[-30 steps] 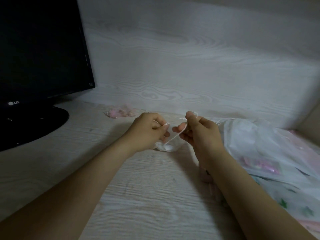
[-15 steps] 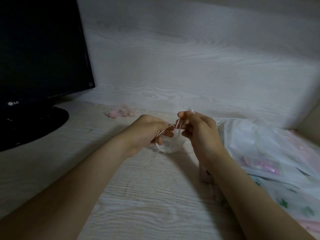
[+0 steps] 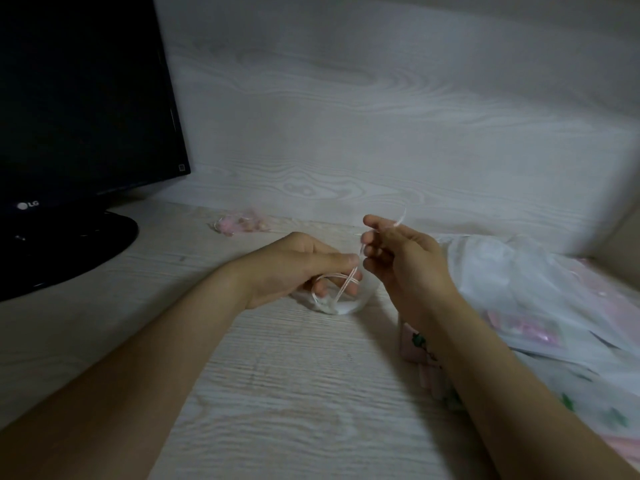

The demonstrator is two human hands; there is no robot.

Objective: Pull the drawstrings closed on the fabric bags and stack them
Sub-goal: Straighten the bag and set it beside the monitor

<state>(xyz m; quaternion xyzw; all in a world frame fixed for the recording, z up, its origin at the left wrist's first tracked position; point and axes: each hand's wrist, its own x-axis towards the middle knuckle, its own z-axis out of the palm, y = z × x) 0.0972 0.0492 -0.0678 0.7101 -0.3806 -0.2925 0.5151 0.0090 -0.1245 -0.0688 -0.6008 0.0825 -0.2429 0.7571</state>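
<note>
A small sheer white fabric bag [image 3: 349,303] rests on the pale wood desk [image 3: 277,393] at the centre. My left hand [image 3: 298,268] grips its gathered top, thumb pressed over the looped pale pink drawstring [image 3: 343,285]. My right hand [image 3: 401,258] is just to the right and slightly higher, pinching the drawstring's end, which pokes up past my fingers. A pink drawstring bag [image 3: 239,225] lies farther back on the desk near the wall. The lower part of the white bag is partly hidden by my left fingers.
A black monitor [image 3: 79,98] on a round base [image 3: 69,251] fills the left. A heap of clear plastic packets [image 3: 540,296] with pink items covers the right side. A pink floral packet [image 3: 422,355] lies under my right forearm. A wood-grain wall [image 3: 381,116] rises behind.
My right hand has drawn the string up and to the right, away from the bag. My left hand has sunk toward the desk, holding the bag's gathered top.
</note>
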